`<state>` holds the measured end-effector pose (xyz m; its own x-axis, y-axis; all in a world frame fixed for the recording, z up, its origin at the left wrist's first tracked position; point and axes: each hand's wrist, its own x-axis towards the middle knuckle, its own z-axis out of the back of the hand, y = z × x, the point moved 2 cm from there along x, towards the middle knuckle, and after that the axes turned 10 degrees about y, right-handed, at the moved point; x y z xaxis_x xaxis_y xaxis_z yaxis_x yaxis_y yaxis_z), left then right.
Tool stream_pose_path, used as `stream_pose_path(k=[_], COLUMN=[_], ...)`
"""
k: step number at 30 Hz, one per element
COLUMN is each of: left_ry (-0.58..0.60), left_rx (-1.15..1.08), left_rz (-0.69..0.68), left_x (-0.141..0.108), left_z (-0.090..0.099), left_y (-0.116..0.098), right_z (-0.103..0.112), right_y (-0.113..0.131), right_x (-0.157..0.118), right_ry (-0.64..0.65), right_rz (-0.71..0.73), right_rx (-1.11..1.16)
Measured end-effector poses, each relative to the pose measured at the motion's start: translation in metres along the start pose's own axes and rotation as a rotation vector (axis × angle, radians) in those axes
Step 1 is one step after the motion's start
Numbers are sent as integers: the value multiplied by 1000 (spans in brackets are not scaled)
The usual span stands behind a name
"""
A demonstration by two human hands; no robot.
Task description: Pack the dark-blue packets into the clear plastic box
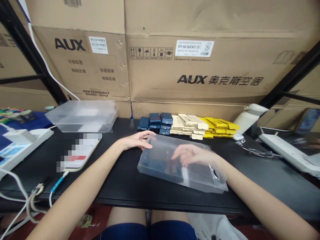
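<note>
A frosted clear plastic box lies flat on the black table, right in front of me. My left hand rests on its far left corner, fingers closed around the edge. My right hand is reached inside the box through its right end and shows blurred through the plastic, fingers spread over dark items in it. Just behind the box lie rows of small packets: blue ones, cream ones and yellow ones.
A stack of frosted plastic boxes stands at the back left, with a phone on a cable in front. Power strips lie at the left and right. A white bottle lies at the back right. Large AUX cardboard cartons wall the rear.
</note>
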<state>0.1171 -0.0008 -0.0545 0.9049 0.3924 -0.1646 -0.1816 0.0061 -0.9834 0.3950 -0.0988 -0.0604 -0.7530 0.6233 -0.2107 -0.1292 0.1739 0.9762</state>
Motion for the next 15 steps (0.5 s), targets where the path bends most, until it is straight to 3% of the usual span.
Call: stream_pose_path(k=[5,9,15], left_ry=[-6,-30,-40], left_rx=[-13,-16,-9], left_rz=[-4,26,15], left_x=[2,3,2], left_z=[-1,-3,-4], left_y=[2,-1,-2], right_z=[-12,-30,-36], right_y=[9,16,17], right_x=[0,4,14], right_ry=[107,48,-21], right_rz=[-26,-105,-23], right_rx=[-140,-390,-571])
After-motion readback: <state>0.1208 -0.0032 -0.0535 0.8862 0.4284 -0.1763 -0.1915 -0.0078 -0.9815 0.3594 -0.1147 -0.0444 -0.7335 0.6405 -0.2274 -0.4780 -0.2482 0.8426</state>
